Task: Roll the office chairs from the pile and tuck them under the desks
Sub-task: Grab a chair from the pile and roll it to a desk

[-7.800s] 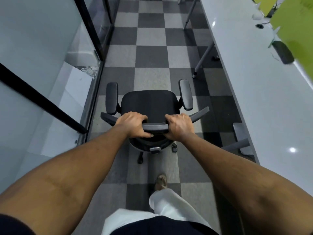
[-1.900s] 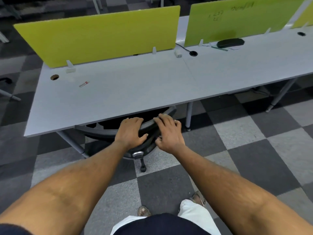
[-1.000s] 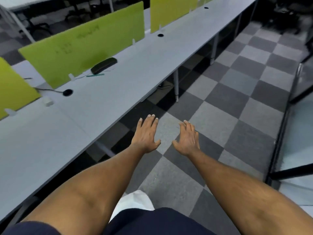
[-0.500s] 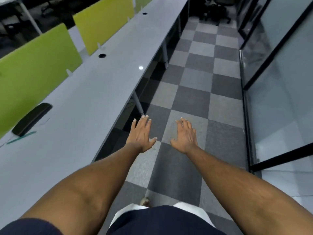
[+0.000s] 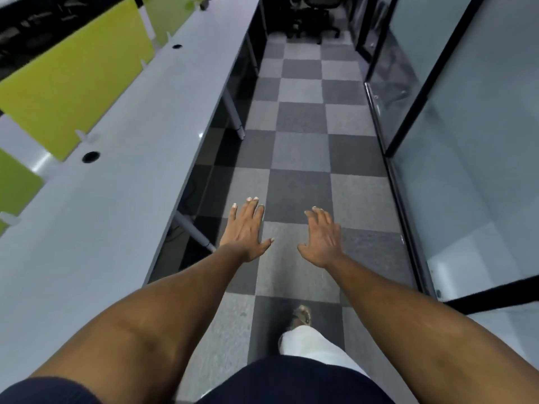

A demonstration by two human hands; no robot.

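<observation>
A cluster of black office chairs [image 5: 313,17] stands at the far end of the aisle, dark and partly cut off by the top edge. A long grey desk [image 5: 122,170] runs along my left. My left hand [image 5: 244,230] and my right hand [image 5: 322,237] are held out in front of me over the checkered floor, palms down, fingers straight and spread. Neither hand touches or holds anything. No chair is near my hands.
Yellow-green divider panels [image 5: 75,83] stand along the desk's far side. Slanted desk legs [image 5: 233,115] reach into the aisle on the left. A glass wall with black frames [image 5: 414,118] bounds the aisle on the right. My foot [image 5: 302,314] is on the carpet below.
I let go of the chair tucked under the desk and turned right to face down the aisle. Both hands stay open and empty; the chair pile now shows straight ahead.
</observation>
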